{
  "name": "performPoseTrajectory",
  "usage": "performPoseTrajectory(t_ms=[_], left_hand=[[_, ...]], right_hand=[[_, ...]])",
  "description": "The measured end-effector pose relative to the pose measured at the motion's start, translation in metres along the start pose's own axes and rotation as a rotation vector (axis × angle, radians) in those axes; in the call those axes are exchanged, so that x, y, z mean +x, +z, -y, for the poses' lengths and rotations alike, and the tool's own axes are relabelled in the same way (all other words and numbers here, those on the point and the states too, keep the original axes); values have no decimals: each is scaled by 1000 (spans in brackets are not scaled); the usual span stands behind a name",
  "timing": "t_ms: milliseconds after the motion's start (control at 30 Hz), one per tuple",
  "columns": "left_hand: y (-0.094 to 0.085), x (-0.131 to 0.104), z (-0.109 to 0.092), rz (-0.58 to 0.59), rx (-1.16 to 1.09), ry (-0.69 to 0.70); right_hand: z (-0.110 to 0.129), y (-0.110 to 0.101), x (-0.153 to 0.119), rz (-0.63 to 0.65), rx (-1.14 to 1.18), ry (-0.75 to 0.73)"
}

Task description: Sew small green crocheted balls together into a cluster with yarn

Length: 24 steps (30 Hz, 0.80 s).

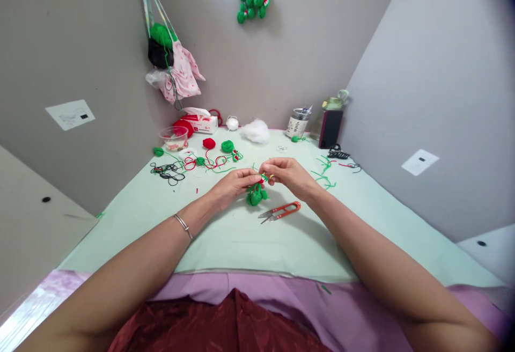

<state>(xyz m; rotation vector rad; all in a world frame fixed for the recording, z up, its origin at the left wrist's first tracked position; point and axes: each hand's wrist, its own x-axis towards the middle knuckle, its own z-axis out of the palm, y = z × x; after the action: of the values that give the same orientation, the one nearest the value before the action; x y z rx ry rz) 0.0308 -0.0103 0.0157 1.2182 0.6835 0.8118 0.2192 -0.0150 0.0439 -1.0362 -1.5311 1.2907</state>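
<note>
My left hand [240,183] is closed on a small crocheted piece [256,195], green with a red and white part near the top, which hangs below my fingertips. Close beside it, my right hand [286,174] is pinched at the upper end of the piece, by the red and white part. Something small and yellow shows at those right fingers; what it is I cannot make out. On the table just under my hands lie orange-handled thread snips [280,212], blades pointing left.
Green yarn scraps [324,172] lie at the right. Further back are a red yarn ball [208,143], a green yarn ball [227,146], white stuffing [256,131], a clear tub [174,138], a tissue box [203,122], a pen holder [298,123] and a phone [330,129]. Tangled black cord [171,172] sits left.
</note>
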Motion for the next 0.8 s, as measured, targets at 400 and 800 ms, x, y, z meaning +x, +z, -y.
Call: performPoseTrajectory(t_ms=[400,800], left_hand=[[3,2,9,39,-48,-26],[0,2,7,7,61,60]], right_hand=[[3,1,2,-44,259,97],[14,-11,0,-124,129,-89]])
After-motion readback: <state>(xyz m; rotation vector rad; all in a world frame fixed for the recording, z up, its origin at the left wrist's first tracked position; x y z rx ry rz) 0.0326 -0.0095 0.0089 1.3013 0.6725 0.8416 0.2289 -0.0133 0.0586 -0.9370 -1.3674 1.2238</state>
